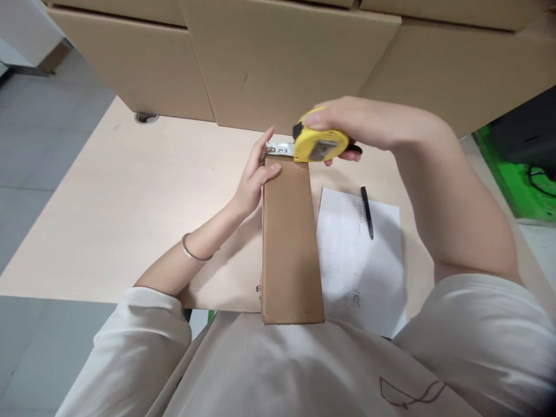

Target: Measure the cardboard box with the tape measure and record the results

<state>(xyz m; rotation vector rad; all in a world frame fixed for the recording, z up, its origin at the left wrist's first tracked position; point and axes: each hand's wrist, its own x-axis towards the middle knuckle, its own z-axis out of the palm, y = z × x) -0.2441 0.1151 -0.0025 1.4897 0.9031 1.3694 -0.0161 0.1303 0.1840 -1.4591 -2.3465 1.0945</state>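
A long, narrow cardboard box lies lengthwise in front of me, its near end close to my shirt. My left hand grips its far left corner, thumb on the top face and fingers along the side, with the fingertips by the metal end of the tape. In my right hand is a yellow tape measure, held over the far right corner. A short stretch of its blade spans the far end of the box, showing printed numbers. My right fingers are partly hidden behind the case.
Right of the box lies a sheet of paper with writing, a black pen on it. Large cardboard boxes stand along the back of the pale table. A cable hole is at the far left. Something green shows at right.
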